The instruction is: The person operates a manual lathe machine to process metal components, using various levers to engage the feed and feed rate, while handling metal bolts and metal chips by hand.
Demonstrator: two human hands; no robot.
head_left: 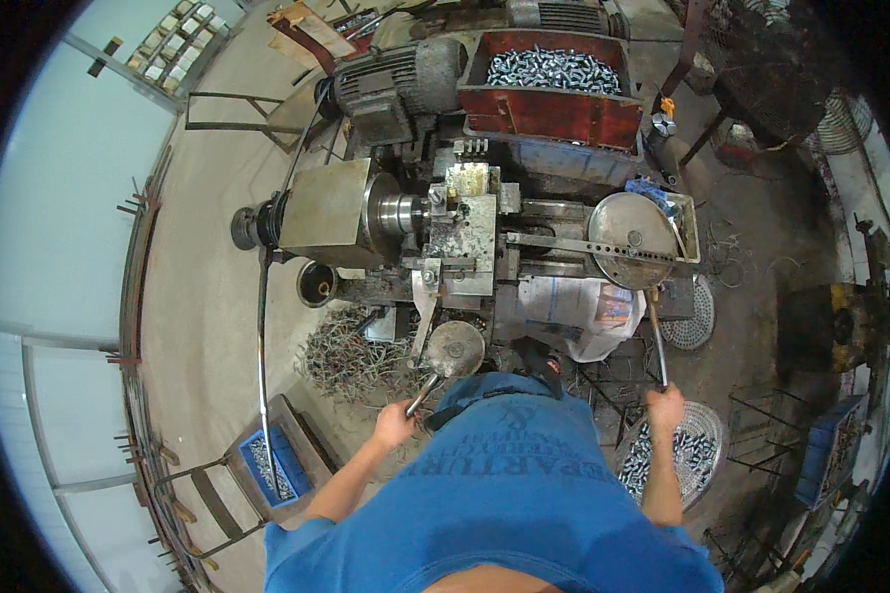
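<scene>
The shirt (504, 514) sits nearest; left hand (396, 425) and right hand (665, 407) close round levers (423, 393); parts (697, 453) below the right look done, remainder unclear.

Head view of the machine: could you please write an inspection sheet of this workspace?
Surface: grey metal machine slide, dark-stained.
Job's things: short metal lever at a small round grey plate; long metal lever at a large round grey disc.
Clutter: tangled thin metal pieces on the floor.
Grippers: bare left hand closed around the short metal lever; bare right hand closed around the long metal lever.
Cables: thin loose strands at right; wire or scrap, cannot tell.
Surroundings: red rectangular crate and blue rectangular bin, both holding shiny metal parts.
</scene>
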